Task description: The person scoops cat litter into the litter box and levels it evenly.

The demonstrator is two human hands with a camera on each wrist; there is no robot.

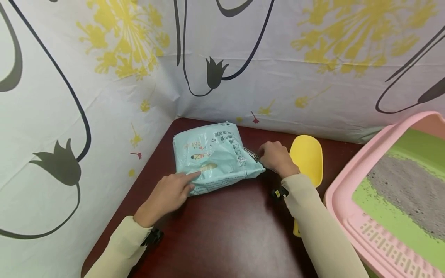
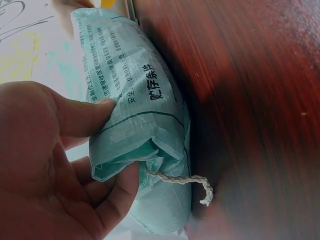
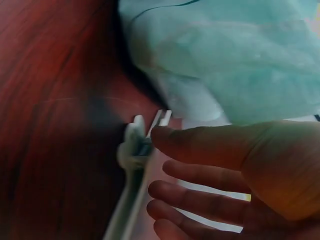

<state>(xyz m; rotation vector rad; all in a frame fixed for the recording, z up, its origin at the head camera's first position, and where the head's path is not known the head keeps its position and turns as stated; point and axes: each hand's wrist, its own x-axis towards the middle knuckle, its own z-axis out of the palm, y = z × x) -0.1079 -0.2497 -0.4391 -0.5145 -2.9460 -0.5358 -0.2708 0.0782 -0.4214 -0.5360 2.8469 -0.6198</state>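
A pale blue printed bag (image 1: 212,154) lies on the table. My left hand (image 1: 170,195) pinches its near left corner, thumb on the outside and fingers curled at a folded, opened-looking edge. A short white twisted cord (image 2: 185,180) hangs from that corner. At the bag's right end is my right hand (image 1: 276,156). In the right wrist view its fingers (image 3: 195,192) stretch forward, thumb apart from them. The thumb tip is beside, perhaps touching, a narrow pale bar (image 3: 131,175) with a hinge-like end. What the bar is cannot be told.
A yellow scoop (image 1: 306,158) lies beyond my right wrist, its handle partly behind the sleeve. At the right stands a pink and green litter tray (image 1: 342,189) with grey litter (image 1: 413,193). Patterned cloth walls (image 1: 243,69) rise behind and left of the dark red table (image 1: 222,231).
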